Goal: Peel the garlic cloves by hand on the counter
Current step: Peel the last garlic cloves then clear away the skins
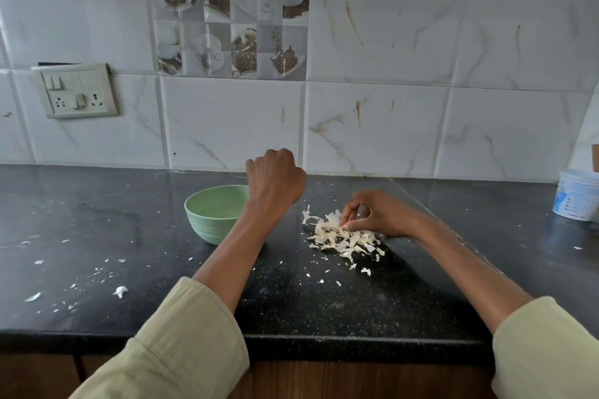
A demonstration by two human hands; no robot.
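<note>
Pinching into the garlic skins point(340, 236) heaped on the black counter point(291, 308), the right hand point(382, 214) works; the left hand point(275, 181) — curled, contents hidden — hovers beside the green bowl point(210, 214). A white tub point(575, 194) stands far right.

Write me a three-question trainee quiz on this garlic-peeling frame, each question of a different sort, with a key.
1. True or false: the green bowl stands to the right of the pile of garlic skins.
2. Which hand reaches into the pile of skins? A) left hand B) right hand C) both
3. Fill in: the white tub stands on the dark counter near the frame's ____ edge.

Key
1. False: the bowl is left of the pile, beside the left forearm.
2. B: the right fingertips pinch at the skins, while the left hand is raised in a fist by the bowl; whether it holds anything is hidden.
3. right
</note>
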